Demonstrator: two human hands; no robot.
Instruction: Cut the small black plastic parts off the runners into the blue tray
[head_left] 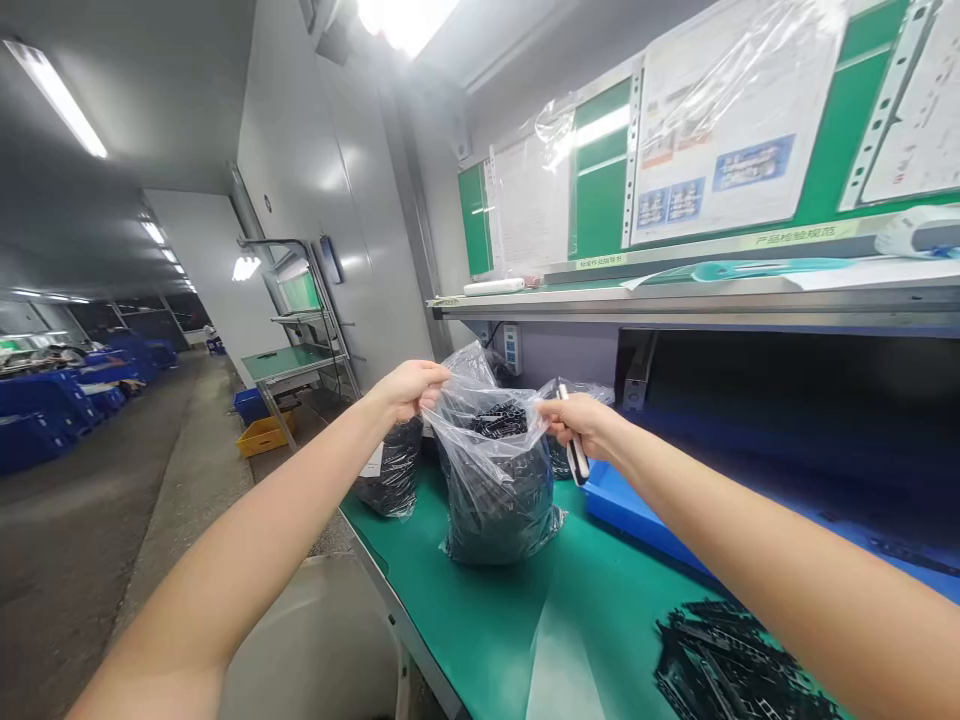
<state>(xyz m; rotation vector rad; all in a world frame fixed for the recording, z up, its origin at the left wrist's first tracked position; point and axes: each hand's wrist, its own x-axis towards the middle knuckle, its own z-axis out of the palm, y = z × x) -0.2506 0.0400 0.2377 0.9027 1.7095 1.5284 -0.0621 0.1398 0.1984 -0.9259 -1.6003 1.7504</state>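
Note:
A clear plastic bag (495, 490) full of small black parts stands on the green bench mat (510, 620). My left hand (409, 388) pinches the bag's rim on its left side. My right hand (581, 425) grips the rim on the right and also holds a slim white and black tool (576, 455) that points down. Both hands hold the bag's mouth apart, and black parts show inside it.
Two more bags of black parts (391, 478) stand behind and to the left. A blue tray (637, 515) lies to the right, and a heap of black frames (720, 665) lies near the front. A shelf (675, 300) with green boards and papers runs overhead. An aisle with blue bins lies to the left.

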